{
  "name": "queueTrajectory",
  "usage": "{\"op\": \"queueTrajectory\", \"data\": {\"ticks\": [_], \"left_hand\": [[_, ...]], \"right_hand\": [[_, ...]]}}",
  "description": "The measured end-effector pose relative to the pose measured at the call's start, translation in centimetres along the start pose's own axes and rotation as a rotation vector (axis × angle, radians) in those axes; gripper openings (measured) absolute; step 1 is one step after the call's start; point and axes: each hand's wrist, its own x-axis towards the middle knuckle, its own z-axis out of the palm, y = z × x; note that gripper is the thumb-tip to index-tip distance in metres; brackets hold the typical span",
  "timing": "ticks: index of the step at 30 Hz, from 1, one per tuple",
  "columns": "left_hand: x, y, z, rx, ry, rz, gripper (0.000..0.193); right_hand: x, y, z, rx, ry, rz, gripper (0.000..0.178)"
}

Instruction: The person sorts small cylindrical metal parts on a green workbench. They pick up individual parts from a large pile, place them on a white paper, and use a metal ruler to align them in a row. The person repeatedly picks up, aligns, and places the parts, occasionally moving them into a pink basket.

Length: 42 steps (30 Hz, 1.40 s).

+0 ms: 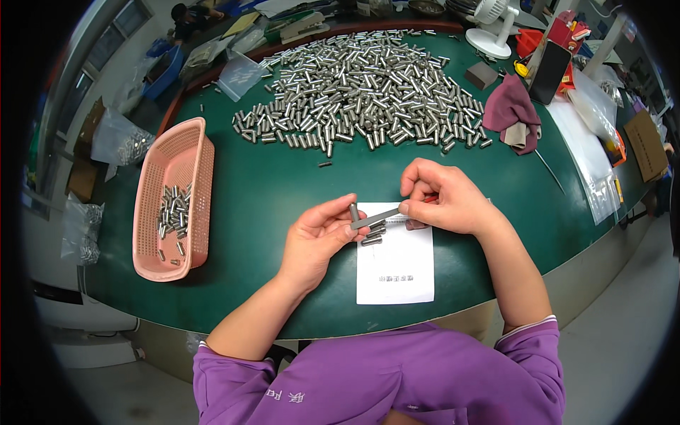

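Note:
My left hand (pixel 316 232) is closed on a short metal pin (pixel 355 212), pinched upright at the fingertips. In my right hand (pixel 450 198) is a flat grey metal strip (pixel 377 218), and a bit of red shows by those fingers. The strip's left end lies against the lower part of the pin, near my left thumb. Beneath both hands is a white paper sheet (pixel 395 287) with a few lines of print. Several loose pins (pixel 373 241) rest on the sheet's upper left, partly hidden by the strip and my left fingers.
A large heap of metal pins (pixel 368 92) covers the far middle of the green table (pixel 248 191). At left stands a pink perforated basket (pixel 145 241) holding some pins. A maroon cloth (pixel 511 110), a phone (pixel 550 73) and a white fan (pixel 490 35) are at the far right.

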Motion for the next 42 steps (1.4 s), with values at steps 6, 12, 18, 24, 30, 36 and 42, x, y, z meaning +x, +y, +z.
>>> {"op": "queueTrajectory", "data": {"ticks": [6, 12, 18, 24, 30, 36, 42], "left_hand": [[-0.1, -0.2, 0.0, -0.002, -0.012, 0.022, 0.038], [-0.1, 0.1, 0.3, 0.039, 0.014, -0.037, 0.038], [0.0, -0.2, -0.2, -0.012, -0.036, 0.022, 0.040], [0.0, 0.3, -0.2, -0.041, -0.057, 0.018, 0.043], [-0.2, 0.5, 0.1, -0.011, -0.017, -0.040, 0.044], [-0.1, 0.4, 0.3, 0.001, -0.036, -0.081, 0.042], [-0.3, 0.3, 0.2, 0.022, -0.048, -0.056, 0.040]], "right_hand": [[0.2, -0.4, 0.9, -0.142, -0.002, -0.077, 0.024], [0.0, -0.8, 0.8, -0.158, 0.002, -0.129, 0.022], [-0.2, -0.4, -0.7, -0.042, -0.013, 0.019, 0.020], [-0.7, -0.7, -2.0, -0.006, 0.025, 0.013, 0.023], [-0.4, -0.5, -1.3, -0.080, -0.006, -0.004, 0.022], [-0.1, -1.0, 0.3, -0.182, -0.028, -0.096, 0.023], [-0.2, -0.5, -0.6, -0.180, -0.035, -0.058, 0.021]]}}
